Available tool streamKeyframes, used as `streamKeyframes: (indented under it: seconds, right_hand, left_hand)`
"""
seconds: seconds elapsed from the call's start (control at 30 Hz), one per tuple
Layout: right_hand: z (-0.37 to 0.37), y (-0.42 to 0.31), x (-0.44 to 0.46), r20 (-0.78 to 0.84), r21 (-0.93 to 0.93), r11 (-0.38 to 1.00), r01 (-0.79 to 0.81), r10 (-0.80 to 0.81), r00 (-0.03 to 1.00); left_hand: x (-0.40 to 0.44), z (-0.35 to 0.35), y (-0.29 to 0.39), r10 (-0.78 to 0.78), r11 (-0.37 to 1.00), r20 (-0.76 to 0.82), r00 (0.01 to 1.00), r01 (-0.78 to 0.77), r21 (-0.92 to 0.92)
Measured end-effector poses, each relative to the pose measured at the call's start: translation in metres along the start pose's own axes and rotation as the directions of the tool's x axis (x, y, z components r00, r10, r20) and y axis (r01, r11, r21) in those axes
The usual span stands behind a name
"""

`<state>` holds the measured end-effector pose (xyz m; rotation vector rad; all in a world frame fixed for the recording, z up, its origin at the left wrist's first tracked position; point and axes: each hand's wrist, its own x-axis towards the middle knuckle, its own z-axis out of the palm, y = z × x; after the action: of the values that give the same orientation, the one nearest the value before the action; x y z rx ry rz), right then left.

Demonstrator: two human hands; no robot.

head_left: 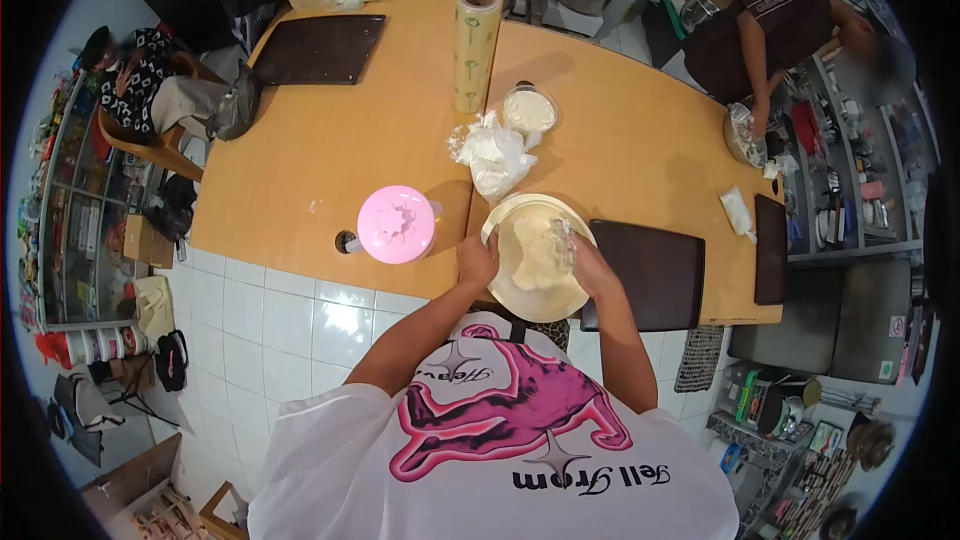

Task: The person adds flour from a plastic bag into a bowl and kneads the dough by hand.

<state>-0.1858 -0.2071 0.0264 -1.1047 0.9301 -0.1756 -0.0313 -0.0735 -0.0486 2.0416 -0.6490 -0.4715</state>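
Observation:
A cream-coloured bowl stands at the table's near edge, with a pale, crumbly flour dough inside. My left hand grips the bowl's left rim. My right hand reaches over the right side into the bowl, its fingers coated and closed on some of the dough. Just beyond the bowl lies an opened plastic bag of flour, white powder spilled beside it. Behind the bag is a small tub of white powder. To the left stands a container with a pink lid.
A tall roll of plastic wrap stands upright beyond the flour. Dark trays lie right of the bowl and at far left. One person works at a metal bowl at right; another person sits at left.

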Motion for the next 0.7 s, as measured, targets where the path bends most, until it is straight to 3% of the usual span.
streamKeyframes:
  seconds: [0.07, 0.17, 0.27, 0.37, 0.5, 0.6, 0.7]
  right_hand:
    - [0.005, -0.014, -0.01, -0.033, -0.304, 0.952, 0.047, -0.06, 0.998]
    - [-0.004, -0.016, -0.007, 0.017, -0.656, 0.747, 0.112, -0.134, 0.991]
    - [0.007, 0.007, -0.01, 0.228, -0.936, 0.139, 0.323, -0.459, 0.859]
    - [0.021, 0.054, 0.002, 0.203, -0.975, -0.021, 0.222, -0.497, 0.844]
    - [0.023, 0.069, 0.027, 0.214, -0.976, -0.089, 0.197, -0.54, 0.814]
    - [0.014, 0.061, 0.033, 0.223, -0.973, -0.063, 0.223, -0.511, 0.83]
    - [-0.01, 0.077, 0.058, 0.025, -0.857, 0.351, 0.377, -0.702, 0.711]
  left_hand:
    - [-0.001, -0.001, 0.002, -0.003, 1.0, -0.009, 1.0, 0.003, -0.011]
    - [-0.002, -0.004, 0.007, -0.02, 0.999, -0.016, 1.0, 0.02, -0.03]
    - [-0.004, -0.008, 0.01, -0.007, 1.0, -0.028, 1.0, 0.006, -0.028]
    - [-0.002, -0.007, 0.012, 0.002, 1.0, -0.036, 0.999, -0.003, -0.029]
    - [-0.003, -0.006, 0.008, -0.023, 1.0, -0.025, 0.999, 0.024, 0.008]
    - [-0.001, 0.0, 0.005, -0.015, 1.0, -0.032, 0.999, 0.015, 0.007]
    - [-0.004, -0.004, 0.008, -0.024, 1.0, -0.026, 0.999, 0.025, 0.004]
